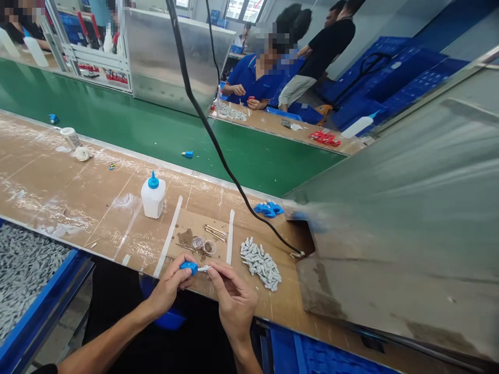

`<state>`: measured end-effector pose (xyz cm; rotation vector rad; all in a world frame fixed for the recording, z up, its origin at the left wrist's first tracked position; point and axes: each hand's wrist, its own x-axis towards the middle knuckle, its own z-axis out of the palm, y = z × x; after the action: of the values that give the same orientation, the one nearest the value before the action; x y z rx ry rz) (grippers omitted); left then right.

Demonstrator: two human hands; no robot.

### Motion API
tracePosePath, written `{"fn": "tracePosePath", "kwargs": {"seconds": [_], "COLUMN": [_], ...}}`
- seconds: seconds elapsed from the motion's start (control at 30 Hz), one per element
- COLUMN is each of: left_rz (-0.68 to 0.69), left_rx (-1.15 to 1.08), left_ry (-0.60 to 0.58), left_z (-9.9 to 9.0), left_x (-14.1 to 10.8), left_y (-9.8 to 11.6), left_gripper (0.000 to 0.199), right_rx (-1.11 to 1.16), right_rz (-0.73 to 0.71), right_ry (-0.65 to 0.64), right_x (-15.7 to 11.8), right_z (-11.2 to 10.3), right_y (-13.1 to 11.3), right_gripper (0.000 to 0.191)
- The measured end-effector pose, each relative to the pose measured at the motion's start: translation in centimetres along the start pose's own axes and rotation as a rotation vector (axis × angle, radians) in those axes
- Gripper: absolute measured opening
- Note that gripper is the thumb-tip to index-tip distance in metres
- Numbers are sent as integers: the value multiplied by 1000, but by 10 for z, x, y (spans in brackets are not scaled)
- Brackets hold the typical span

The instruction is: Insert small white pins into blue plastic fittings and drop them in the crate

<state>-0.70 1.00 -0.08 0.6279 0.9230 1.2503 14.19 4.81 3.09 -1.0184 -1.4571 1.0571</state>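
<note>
My left hand (169,285) pinches a small blue plastic part (189,267) just above the table's front edge. Between the fingertips of my right hand (234,296) is a small grey plastic piece (204,268), its end at the blue part's opening; whether it sits inside I cannot tell. Behind my hands lies a stained cardboard sheet (179,221) with two small round cups (209,247) and several cotton swabs (215,232). Right of it is a pile of grey pieces (261,264), with several blue parts (268,209) farther back.
A white bottle with a blue nozzle (153,197) stands left of the cardboard. A black cable (210,130) hangs across the view. Beyond runs a green belt (163,135), and a co-worker in a blue shirt (253,78) sits across it. A blue bin of grey pieces (31,275) is at left.
</note>
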Motion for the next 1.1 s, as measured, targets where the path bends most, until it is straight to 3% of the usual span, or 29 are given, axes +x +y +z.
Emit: {"fn": "tracePosePath", "kwargs": {"seconds": [0.2, 0.33, 0.5, 0.73, 0.97, 1.03, 1.1], "left_rz": [24, 177, 444, 470, 570, 524, 478], "left_rx": [58, 453, 810, 796, 850, 846, 775], "left_ry": [4, 53, -109, -175, -244, -218, -210], "left_z": [2, -1, -10, -12, -13, -12, -11], "left_x": [-5, -16, -26, -34, -27, -23, -21], "left_y": [2, 16, 29, 24, 20, 17, 15], "left_gripper": [23, 18, 17, 16, 16, 24, 49], "right_rx": [37, 34, 20, 36, 8, -45, -110], "right_rz": [12, 66, -77, -187, -229, -248, -307], "right_ry": [10, -41, -215, -259, -239, -250, -215], "right_x": [-6, -15, -23, -28, -27, -21, -8], "right_z": [7, 4, -7, -13, -7, -16, -34], "right_y": [7, 11, 0, -18, -16, -22, -32], "right_gripper": [10, 11, 20, 37, 24, 21, 18]}}
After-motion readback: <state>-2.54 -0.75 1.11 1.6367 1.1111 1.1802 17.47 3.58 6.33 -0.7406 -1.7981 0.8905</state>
